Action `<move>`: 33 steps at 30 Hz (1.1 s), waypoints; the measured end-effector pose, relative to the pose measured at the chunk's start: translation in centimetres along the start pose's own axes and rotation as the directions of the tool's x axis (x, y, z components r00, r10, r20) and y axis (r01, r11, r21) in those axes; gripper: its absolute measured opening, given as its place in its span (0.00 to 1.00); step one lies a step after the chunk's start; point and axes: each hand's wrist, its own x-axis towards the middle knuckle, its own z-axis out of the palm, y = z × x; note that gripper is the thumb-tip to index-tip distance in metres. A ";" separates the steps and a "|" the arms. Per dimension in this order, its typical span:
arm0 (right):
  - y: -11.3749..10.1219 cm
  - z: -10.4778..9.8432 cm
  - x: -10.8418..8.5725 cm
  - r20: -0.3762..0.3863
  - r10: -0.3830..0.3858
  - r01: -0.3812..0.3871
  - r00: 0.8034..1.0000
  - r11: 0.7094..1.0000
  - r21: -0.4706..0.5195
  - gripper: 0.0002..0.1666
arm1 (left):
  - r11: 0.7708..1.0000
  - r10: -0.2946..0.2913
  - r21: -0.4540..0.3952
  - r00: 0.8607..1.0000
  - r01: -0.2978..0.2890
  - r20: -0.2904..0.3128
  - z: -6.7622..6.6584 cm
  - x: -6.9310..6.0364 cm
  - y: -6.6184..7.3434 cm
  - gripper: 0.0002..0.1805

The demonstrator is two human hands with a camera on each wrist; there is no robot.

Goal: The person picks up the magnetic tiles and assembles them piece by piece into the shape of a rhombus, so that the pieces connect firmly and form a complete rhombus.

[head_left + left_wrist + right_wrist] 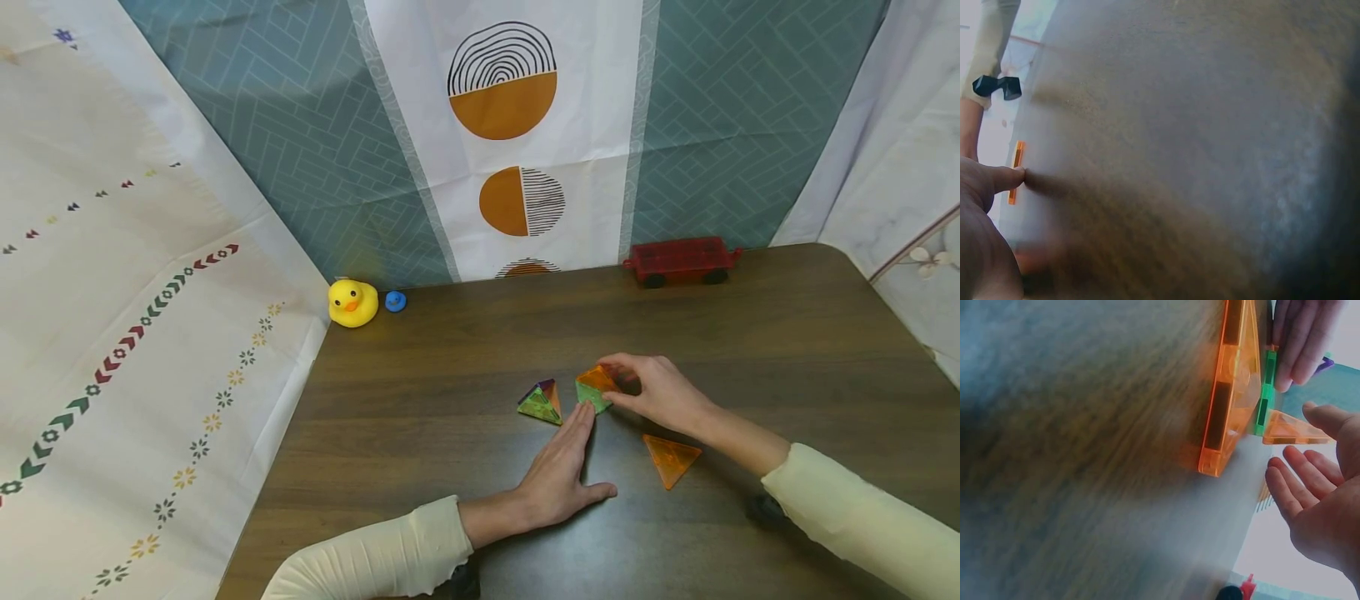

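My left hand (pixel 558 479) lies low over the table with its fingers straight, the fingertips on the near edge of a flat green triangular tile (pixel 590 395). An orange triangular tile (pixel 597 377) tilts up from the green one, seen edge-on in the right wrist view as a raised orange tile (pixel 1291 429). My right hand (pixel 667 394) pinches it between thumb and fingers. Left of them sits a small pyramid (pixel 542 403) of green, orange and purple tiles. Another orange triangular tile (pixel 671 460) lies flat, below my right wrist.
At the table's back left corner stand a yellow rubber duck (pixel 352 302) and a tiny blue duck (pixel 395 301). A red toy wagon (pixel 681 261) is at the back right edge. Patterned cloth (pixel 510 125) hangs behind the wooden table (pixel 435 350).
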 end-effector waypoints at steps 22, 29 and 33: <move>0.1 -2.4 -3.5 0.058 0.003 0.003 0.998 0.995 -0.105 0.39 | 1.000 -0.016 -0.010 1.000 0.017 0.006 0.1 0.0 -0.1 0.61; 0.6 -3.0 -4.7 0.157 0.002 0.012 0.988 0.996 -0.084 0.34 | 1.000 -0.015 -0.009 1.000 0.015 0.005 0.1 0.0 -0.1 0.61; 1.0 -3.2 -5.3 0.216 -0.035 0.046 0.976 0.998 -0.044 0.33 | 1.000 -0.013 -0.002 1.000 0.013 0.005 0.1 0.0 -0.1 0.61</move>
